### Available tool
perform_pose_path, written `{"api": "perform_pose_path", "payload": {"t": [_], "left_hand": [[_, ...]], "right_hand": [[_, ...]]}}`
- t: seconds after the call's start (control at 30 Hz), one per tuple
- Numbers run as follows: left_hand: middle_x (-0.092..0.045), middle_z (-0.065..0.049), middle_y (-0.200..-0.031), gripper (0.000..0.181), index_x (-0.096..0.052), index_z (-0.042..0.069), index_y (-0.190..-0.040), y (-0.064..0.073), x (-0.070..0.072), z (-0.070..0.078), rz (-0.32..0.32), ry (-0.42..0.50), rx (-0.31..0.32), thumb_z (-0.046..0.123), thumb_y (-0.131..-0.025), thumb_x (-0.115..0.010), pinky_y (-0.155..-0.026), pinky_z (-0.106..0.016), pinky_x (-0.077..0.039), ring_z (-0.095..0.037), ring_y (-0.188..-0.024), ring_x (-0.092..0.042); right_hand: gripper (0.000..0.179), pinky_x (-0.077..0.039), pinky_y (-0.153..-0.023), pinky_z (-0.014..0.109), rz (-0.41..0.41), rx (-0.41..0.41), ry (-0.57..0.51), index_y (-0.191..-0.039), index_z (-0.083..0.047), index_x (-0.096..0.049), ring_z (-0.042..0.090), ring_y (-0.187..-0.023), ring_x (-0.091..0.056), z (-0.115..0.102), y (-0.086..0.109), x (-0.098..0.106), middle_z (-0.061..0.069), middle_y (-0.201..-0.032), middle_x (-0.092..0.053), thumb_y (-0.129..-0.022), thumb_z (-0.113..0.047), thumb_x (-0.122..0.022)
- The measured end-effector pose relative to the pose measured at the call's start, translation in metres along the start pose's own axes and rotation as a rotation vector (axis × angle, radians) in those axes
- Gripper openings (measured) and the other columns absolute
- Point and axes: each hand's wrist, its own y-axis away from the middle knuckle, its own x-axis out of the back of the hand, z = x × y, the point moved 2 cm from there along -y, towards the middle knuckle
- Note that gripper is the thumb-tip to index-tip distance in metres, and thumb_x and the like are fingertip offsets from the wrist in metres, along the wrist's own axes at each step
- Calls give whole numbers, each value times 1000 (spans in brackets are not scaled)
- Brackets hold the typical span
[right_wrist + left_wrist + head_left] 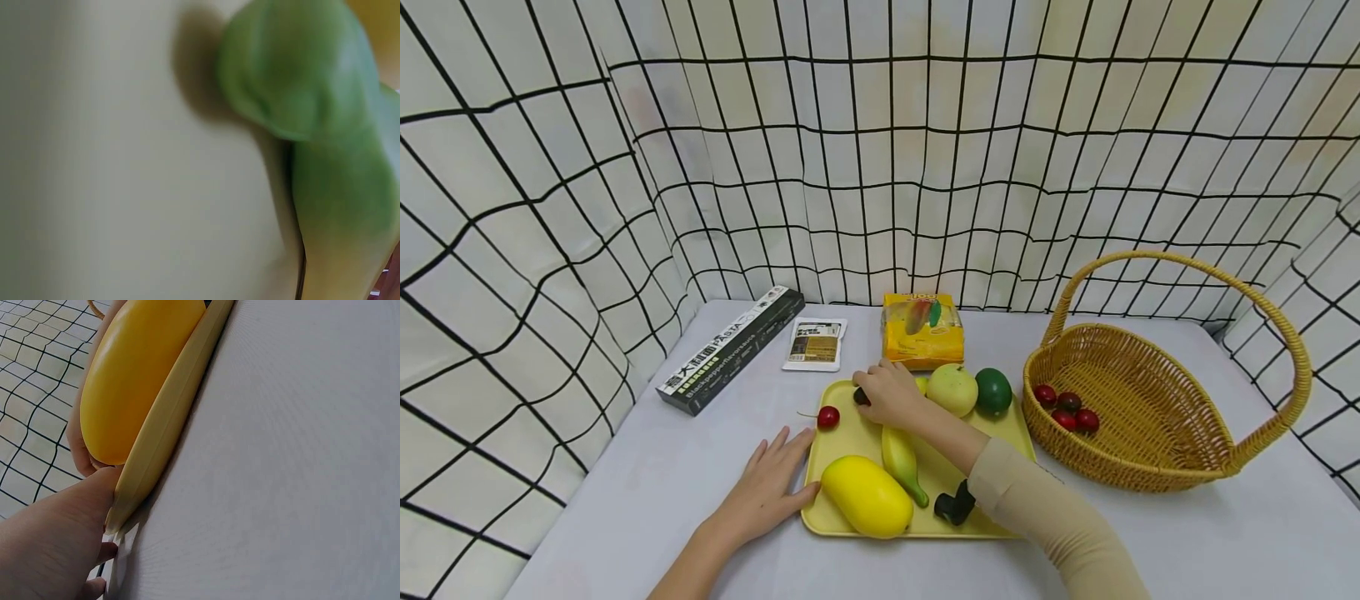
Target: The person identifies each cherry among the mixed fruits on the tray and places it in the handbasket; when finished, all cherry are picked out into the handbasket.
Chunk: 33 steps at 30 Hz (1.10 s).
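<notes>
My left hand lies on the white table with its fingers spread, the thumb at the left rim of a yellow tray. In the left wrist view the thumb touches the tray's edge, close to a yellow mango. Over the tray's back left, my right hand pinches a small dark round fruit, mostly hidden by the fingers. Below that hand lies a banana, its green stem end large in the right wrist view. A red cherry with a stem sits near the tray's left rim.
A pale green round fruit and a dark green fruit sit at the tray's back. A wicker basket with several cherries stands right. Behind are a yellow package, a white sachet and a black pasta box.
</notes>
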Motion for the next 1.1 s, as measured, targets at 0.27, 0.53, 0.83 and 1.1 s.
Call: {"api": "perform_pose_path", "payload": {"t": [0.27, 0.53, 0.83, 1.1], "left_hand": [[-37, -9, -143, 70, -33, 8, -142, -1, 0, 0, -14, -2, 2, 36, -84, -62, -106, -58, -10, -37, -134, -22], [-38, -10, -142, 70, -34, 8, -141, -1, -1, 0, -13, -3, 4, 36, -84, -62, -106, -58, -11, -37, -134, -22], [-38, -10, -142, 70, -35, 7, -141, -1, -1, -1, -2, 6, 2, 36, -83, -63, -106, -58, -10, -38, -133, -23], [-38, -11, -142, 70, -35, 7, -141, 0, -1, -1, 4, 8, -2, 36, -84, -62, -106, -58, -10, -38, -133, -23]], "right_hand": [[28, -40, -66, 28, 9, 14, -16, -106, -16, -62, 17, -73, -46, 0, 0, 0, 1, -86, -62, -82, -31, -66], [23, -36, -60, 25, 44, 38, -23, -102, -16, -63, 16, -70, -45, 0, 1, 1, 0, -81, -60, -84, -29, -63], [22, -37, -58, 24, 94, 65, -32, -102, -16, -64, 15, -68, -46, 0, 4, 7, -1, -81, -61, -84, -29, -62], [24, -36, -56, 21, 120, 93, -60, -105, -16, -63, 14, -68, -45, -1, 7, 14, -1, -83, -62, -85, -30, -62]]}}
